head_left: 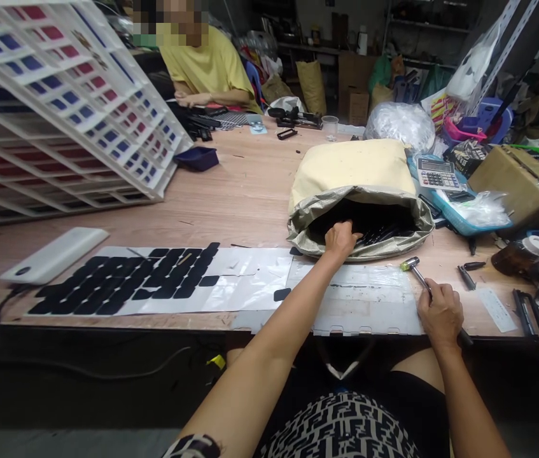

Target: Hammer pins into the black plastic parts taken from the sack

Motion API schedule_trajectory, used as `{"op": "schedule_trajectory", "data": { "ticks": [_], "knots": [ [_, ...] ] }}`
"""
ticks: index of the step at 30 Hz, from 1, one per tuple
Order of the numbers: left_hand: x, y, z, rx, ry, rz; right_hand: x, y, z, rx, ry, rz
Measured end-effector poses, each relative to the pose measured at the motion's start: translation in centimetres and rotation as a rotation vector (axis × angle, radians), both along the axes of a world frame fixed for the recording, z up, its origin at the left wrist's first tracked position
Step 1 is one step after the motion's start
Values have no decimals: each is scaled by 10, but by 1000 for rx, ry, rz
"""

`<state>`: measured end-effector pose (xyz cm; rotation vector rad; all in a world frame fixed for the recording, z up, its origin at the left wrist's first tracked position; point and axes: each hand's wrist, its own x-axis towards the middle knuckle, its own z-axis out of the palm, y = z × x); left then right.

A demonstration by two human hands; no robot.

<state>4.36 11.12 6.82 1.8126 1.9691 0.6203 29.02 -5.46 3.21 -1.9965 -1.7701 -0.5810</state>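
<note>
My left hand (pixel 340 238) reaches into the mouth of a cream sack (pixel 352 165) with a grey lining. Its fingertips are hidden among slim black parts (pixel 378 234) inside, so its grip cannot be made out. My right hand (pixel 441 312) is closed around the handle of a small hammer (pixel 411 263) with a yellowish tip, held over the right end of a clear plastic mat (pixel 364 308). To the left, many black rounded pieces (pixel 102 283) lie in rows on a white sheet (pixel 250 262). A single black piece (pixel 282 294) lies apart near my left forearm.
A white plastic crate (pixel 154 159) leans at the left, beside a dark blue tray (pixel 197 158) and a white corded device (pixel 56 254). Right of the sack are a calculator (pixel 438 175), a blue basket (pixel 474 222) and a brown jar (pixel 512 257). Another person (pixel 207 70) sits across the table.
</note>
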Motion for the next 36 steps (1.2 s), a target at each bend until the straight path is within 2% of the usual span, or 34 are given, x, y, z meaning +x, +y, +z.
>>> {"op": "schedule_trajectory", "data": {
  "ticks": [3, 6, 8, 10, 13, 15, 18, 22, 30, 33, 36],
  "knots": [
    [-3, 4, -1, -26, -23, 16, -1, 0, 1, -1, 2, -2],
    [-13, -5, 1, 71, -70, 39, -1, 0, 0, 13, 1, 3],
    [-22, -21, 3, 164, -149, 41, 1, 1, -1, 21, 0, 7],
    [-31, -42, 4, 223, -289, -17, 2, 1, -3, 21, -2, 9],
    [-44, -79, 0, 207, -493, -210, 5, 2, -6, 18, -10, 4],
    [-52, -98, -8, 181, -492, -311, 5, 2, -7, 18, -14, 2],
    [-61, -112, -26, 158, -347, -343, 6, 2, -7, 24, -11, 4],
    [-67, -114, -42, 138, -244, -340, 5, 3, -7, 19, -5, -1],
    [-51, -105, -50, 103, -232, -370, 6, 3, -3, -42, 56, 21],
    [-50, -104, -51, 107, -245, -371, -3, -3, 7, 17, 190, 83],
    [-52, -105, -51, 126, -245, -372, -27, -13, 20, 19, 414, 254]
  ]
}}
